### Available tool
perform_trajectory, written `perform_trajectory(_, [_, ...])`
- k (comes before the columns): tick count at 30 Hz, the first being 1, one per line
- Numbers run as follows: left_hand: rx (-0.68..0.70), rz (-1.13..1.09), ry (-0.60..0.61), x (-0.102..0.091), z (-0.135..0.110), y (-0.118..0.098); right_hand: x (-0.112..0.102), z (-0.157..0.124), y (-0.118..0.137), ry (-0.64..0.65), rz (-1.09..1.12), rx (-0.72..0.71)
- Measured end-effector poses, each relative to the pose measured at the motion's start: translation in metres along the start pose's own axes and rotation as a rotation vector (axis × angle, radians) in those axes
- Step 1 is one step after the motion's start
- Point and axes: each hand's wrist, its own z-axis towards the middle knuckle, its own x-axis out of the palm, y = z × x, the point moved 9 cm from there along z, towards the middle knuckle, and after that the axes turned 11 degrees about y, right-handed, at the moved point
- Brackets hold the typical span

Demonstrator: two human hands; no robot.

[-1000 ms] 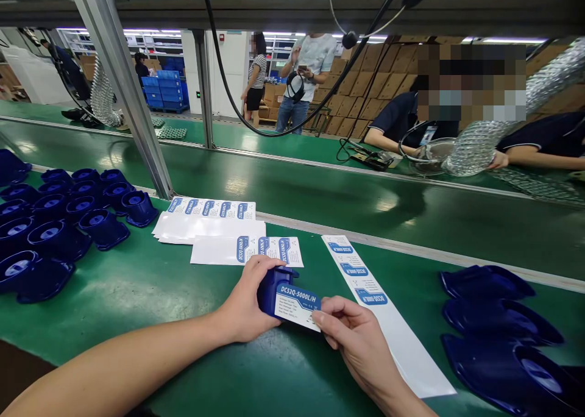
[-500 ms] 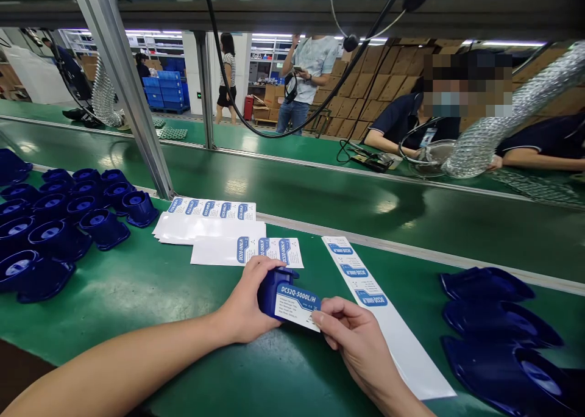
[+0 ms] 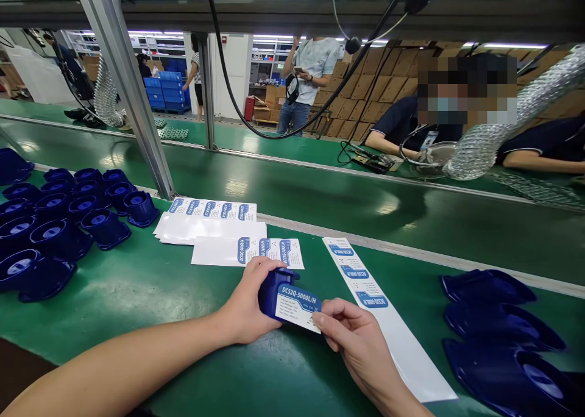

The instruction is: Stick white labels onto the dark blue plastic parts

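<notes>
My left hand (image 3: 250, 301) is wrapped round a dark blue plastic housing (image 3: 269, 294) and holds it tilted above the green bench. Between thumb and fingers of my right hand (image 3: 350, 328) is the lower right corner of a white and blue label (image 3: 297, 307) printed "DC52Q-5000L/H". The label lies against the housing's face on its left side; how far it sticks cannot be made out. To the right, under my right wrist, runs a partly used label strip (image 3: 411, 350). Another label sheet (image 3: 219, 251) lies just beyond my left hand.
Many blue housings (image 3: 55, 231) stand at the left, and several more (image 3: 507, 344) at the right. A stack of label sheets (image 3: 210, 228) lies by the metal post (image 3: 132, 94). Behind the bench runs a green conveyor (image 3: 292, 191); a co-worker (image 3: 397, 121) sits across it.
Both hands, the housing and the label stay nearly in place. The view shifts very slightly. A person walking in the background has moved left behind a post.
</notes>
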Motion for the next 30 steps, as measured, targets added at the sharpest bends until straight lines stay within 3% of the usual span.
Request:
perform_trajectory(24, [-0.006, -0.010, 0.001, 0.000, 0.000, -0.002, 0.001, 0.003, -0.003, -0.022, -0.033, 0.042])
perform_trajectory(27, [0.011, 0.002, -0.013, 0.000, 0.000, -0.004, 0.001, 0.003, 0.007, -0.027, -0.168, 0.020])
perform_trajectory(30, [0.031, 0.005, -0.025, 0.000, -0.001, -0.005, -0.012, 0.003, 0.030, -0.131, -0.442, -0.067])
